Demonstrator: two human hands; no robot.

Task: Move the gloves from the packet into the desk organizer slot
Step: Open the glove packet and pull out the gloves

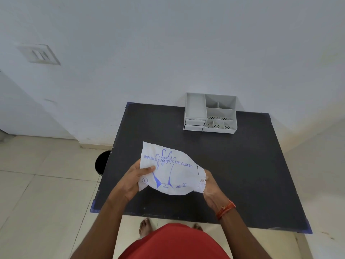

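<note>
Head view, looking down over a black table (242, 174) set against a white wall (168, 43).

Packet of disposable polyethylene gloves (170, 171): white plastic, blue print with a hand outline, "L" and "100" marked low on its face. Held in the air above the near half of the table, printed side up, between both hands.

Left hand (137, 177): grips the packet's left edge. Thumb lies across the printed face, the other fingers curled underneath. Closed firmly on the plastic.

Right hand (210, 186): at the packet's right end, where the plastic is bunched and crumpled. Fingers closed around that end; whether any reach inside the opening cannot be told. Red thread band (225, 209) around the right wrist.

The gloves themselves are inside the packet and cannot be made out one from another.

Desk organizer (210, 113): pale grey, at the table's far edge, touching or nearly touching the wall. One long tray-like slot on its left with two small drawers below; several smaller compartments on its right, the nearer ones with perforated floors. Well apart from the packet.

Other notes: round black bin (102, 162) on the tiled floor (37, 193), partly under the table's left edge. Switch plate (40, 54) on the wall, upper left. Red garment and bare toes at the frame bottom.
</note>
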